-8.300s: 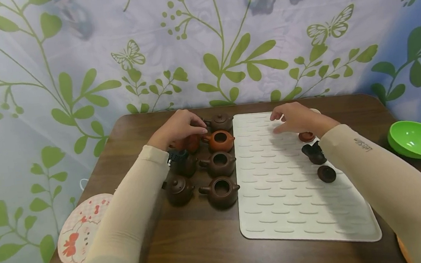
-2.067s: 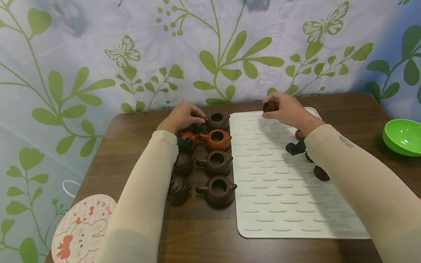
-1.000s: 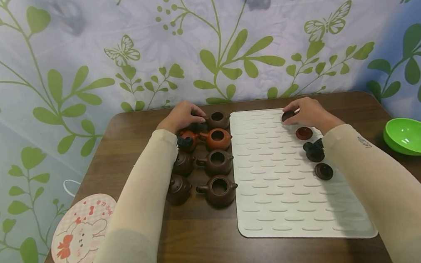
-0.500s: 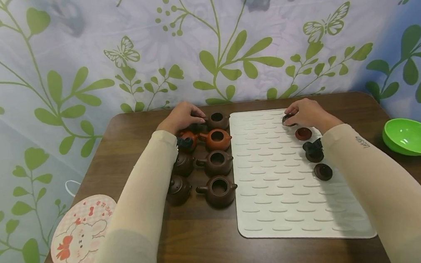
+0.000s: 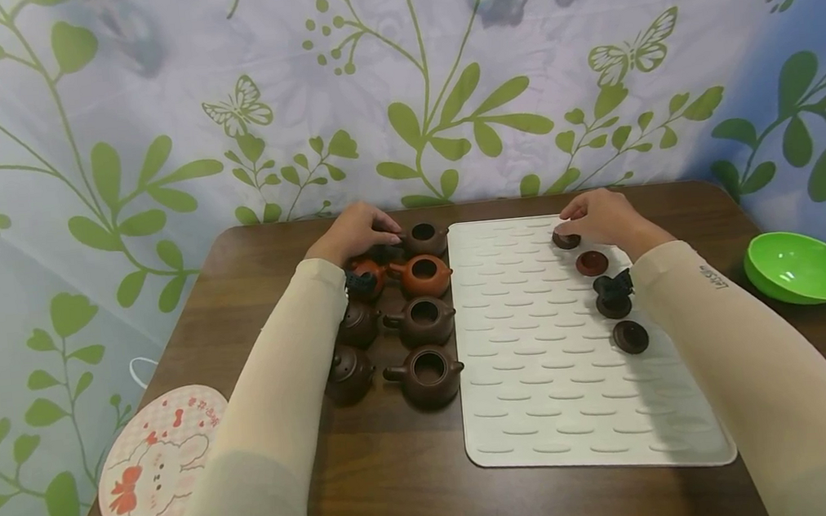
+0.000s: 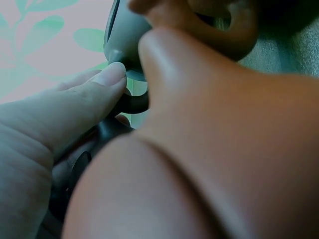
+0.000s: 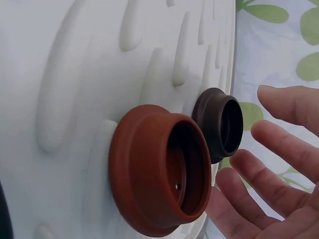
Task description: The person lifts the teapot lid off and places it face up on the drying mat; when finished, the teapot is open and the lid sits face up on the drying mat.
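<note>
My left hand (image 5: 357,232) pinches the handle of the lidless dark brown teapot (image 5: 434,245) at the back of a column of teapots. In the left wrist view, the thumb presses on that handle, and an orange teapot (image 6: 214,149) fills the foreground. My right hand (image 5: 601,218) hovers at the mat's far end, just beside a dark brown teapot lid (image 5: 566,241). The right wrist view shows its fingers spread and apart from the lid, which lies upside down. Nearer lies an upturned reddish-orange lid (image 7: 142,169). Two more dark lids, one (image 5: 630,337) nearest me, continue the row.
Under the lids lies a white ridged mat (image 5: 544,410). Lidless teapots, including an orange one (image 5: 426,286), line its left edge; lidded teapots (image 5: 349,374) stand further left, partly behind my sleeve. A green bowl (image 5: 800,267) is at right, a pink rabbit-print pad (image 5: 161,460) at left.
My right hand has lifted the lid off the back teapot, carried it right, laid it upside down on the mat and let go. My left hand has stayed at the handle.
</note>
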A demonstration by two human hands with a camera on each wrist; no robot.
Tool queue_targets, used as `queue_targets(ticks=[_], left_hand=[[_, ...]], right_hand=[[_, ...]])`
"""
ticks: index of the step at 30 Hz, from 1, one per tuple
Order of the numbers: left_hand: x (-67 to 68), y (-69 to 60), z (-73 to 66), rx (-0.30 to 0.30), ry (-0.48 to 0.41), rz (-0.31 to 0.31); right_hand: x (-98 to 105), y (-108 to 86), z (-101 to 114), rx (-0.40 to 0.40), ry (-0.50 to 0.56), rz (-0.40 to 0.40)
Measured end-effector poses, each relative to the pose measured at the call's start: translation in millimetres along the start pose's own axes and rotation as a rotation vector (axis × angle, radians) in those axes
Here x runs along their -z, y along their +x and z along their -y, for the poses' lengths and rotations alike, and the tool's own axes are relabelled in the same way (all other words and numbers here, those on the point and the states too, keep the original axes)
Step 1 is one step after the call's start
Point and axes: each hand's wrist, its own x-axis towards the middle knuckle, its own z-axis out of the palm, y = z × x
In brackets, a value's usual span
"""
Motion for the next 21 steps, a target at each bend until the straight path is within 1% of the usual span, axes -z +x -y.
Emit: queue_targets(ticks=[4,13,21], left_hand=[[0.0,0.0,0.3,0.0,0.005,0.005],[-0.4,-1.0,-0.7,-0.014,-0.002,0.0],[1.3,-1.8,-3.4,0.005,0.013,0.014]], right_hand=[[0,-0.5,1,0.007,-0.009,-0.018],[1,-1.8,8,0.034,0.028,-0.084],[3,-6.7,25,0.053,0.038,-0.068]])
